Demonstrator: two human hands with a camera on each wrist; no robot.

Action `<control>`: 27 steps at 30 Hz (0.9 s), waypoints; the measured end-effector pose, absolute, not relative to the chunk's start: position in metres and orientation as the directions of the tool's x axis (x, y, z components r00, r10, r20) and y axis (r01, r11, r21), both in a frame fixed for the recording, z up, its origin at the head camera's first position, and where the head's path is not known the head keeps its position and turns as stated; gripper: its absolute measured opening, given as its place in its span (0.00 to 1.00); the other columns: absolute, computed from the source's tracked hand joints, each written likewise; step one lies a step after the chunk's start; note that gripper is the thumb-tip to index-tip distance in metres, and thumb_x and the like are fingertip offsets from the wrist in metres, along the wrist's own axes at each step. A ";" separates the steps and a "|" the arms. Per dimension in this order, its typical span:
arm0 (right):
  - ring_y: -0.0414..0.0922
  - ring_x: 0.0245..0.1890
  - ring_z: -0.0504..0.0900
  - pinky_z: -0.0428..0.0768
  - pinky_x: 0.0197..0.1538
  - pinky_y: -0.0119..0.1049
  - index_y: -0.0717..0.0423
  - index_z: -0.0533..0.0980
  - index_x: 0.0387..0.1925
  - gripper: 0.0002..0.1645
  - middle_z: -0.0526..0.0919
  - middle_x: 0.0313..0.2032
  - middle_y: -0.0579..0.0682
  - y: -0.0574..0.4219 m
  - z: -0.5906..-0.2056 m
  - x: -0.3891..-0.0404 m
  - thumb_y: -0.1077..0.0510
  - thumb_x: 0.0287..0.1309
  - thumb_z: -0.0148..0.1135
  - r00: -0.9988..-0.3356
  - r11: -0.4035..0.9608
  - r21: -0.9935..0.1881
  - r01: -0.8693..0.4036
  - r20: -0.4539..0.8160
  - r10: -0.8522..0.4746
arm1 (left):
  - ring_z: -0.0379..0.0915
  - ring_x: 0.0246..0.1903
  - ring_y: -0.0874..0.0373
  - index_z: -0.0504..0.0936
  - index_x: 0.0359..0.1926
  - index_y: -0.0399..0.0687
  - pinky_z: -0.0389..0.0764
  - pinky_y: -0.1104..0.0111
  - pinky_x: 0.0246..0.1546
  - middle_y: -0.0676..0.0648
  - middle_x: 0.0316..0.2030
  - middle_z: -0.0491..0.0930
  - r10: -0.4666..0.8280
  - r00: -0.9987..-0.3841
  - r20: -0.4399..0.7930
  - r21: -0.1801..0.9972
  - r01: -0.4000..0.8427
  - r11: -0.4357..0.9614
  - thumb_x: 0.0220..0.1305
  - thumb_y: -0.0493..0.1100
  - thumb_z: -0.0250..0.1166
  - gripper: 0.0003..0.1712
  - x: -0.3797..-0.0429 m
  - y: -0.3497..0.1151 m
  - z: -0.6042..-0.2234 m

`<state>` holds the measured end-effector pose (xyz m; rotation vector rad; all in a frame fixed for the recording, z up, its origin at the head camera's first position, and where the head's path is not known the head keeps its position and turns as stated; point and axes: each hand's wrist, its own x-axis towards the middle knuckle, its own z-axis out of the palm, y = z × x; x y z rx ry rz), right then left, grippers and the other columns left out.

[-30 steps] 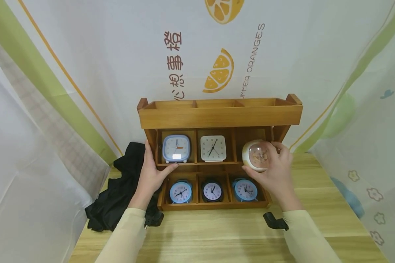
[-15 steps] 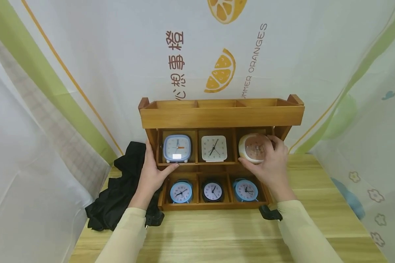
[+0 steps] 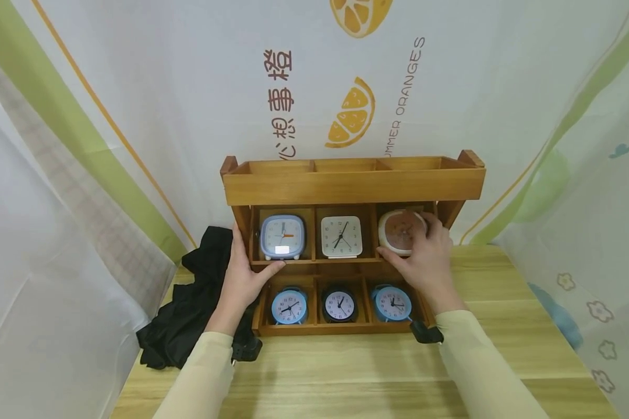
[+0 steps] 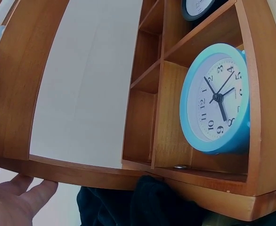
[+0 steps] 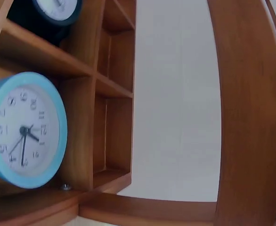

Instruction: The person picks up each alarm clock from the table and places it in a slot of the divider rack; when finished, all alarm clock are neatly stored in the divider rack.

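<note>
A wooden shelf rack (image 3: 353, 186) with compartments in tiers stands on the table. My right hand (image 3: 427, 265) holds a rounded white clock with a brownish face (image 3: 400, 231), in the right compartment of the middle tier; the hand covers its right part. My left hand (image 3: 241, 286) grips the rack's left side, thumb on the middle tier's front edge and fingers along the outer side. Beside that thumb sits a blue-rimmed clock (image 3: 282, 237), with a square white clock (image 3: 341, 236) in the middle compartment. The left wrist view shows part of the left hand (image 4: 15, 200) against the side panel.
The lower tier holds a light-blue clock (image 3: 289, 306) at left, a black clock (image 3: 339, 305) in the middle and another light-blue clock (image 3: 392, 303) at right. Black cloth (image 3: 188, 308) lies left of the rack. A printed curtain (image 3: 188, 116) hangs behind the wooden table (image 3: 335, 378).
My right hand has moved left and slightly up with the white clock, bringing it from the compartment's front right further into the compartment. The left hand has stayed on the rack.
</note>
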<state>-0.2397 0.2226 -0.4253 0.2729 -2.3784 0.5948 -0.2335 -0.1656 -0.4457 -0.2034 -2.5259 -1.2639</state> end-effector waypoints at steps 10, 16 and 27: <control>0.73 0.66 0.59 0.59 0.59 0.69 0.56 0.63 0.75 0.45 0.59 0.70 0.72 0.224 -0.427 -0.238 0.39 0.66 0.66 -0.845 0.920 -0.301 -0.253 0.531 -0.059 | 0.34 0.82 0.46 0.22 0.82 0.64 0.52 0.42 0.76 0.48 0.84 0.30 -0.002 -0.942 0.335 0.758 0.269 0.594 0.60 0.64 0.76 0.76 -0.235 -0.161 -0.448; 0.74 0.70 0.55 0.56 0.62 0.73 0.57 0.62 0.75 0.47 0.56 0.73 0.72 0.229 -0.429 -0.236 0.39 0.65 0.66 -0.829 0.887 -0.340 -0.311 0.553 -0.079 | 0.35 0.82 0.45 0.22 0.83 0.64 0.53 0.41 0.76 0.47 0.84 0.31 0.000 -0.939 0.345 0.755 0.278 0.594 0.59 0.64 0.77 0.77 -0.237 -0.159 -0.449; 0.71 0.76 0.50 0.50 0.65 0.76 0.59 0.64 0.75 0.58 0.50 0.78 0.70 0.233 -0.436 -0.200 0.18 0.65 0.47 -0.766 0.855 -0.253 -0.452 0.602 -0.227 | 0.34 0.82 0.46 0.22 0.83 0.62 0.52 0.41 0.76 0.49 0.84 0.30 -0.012 -0.947 0.322 0.754 0.248 0.608 0.60 0.66 0.75 0.76 -0.233 -0.160 -0.450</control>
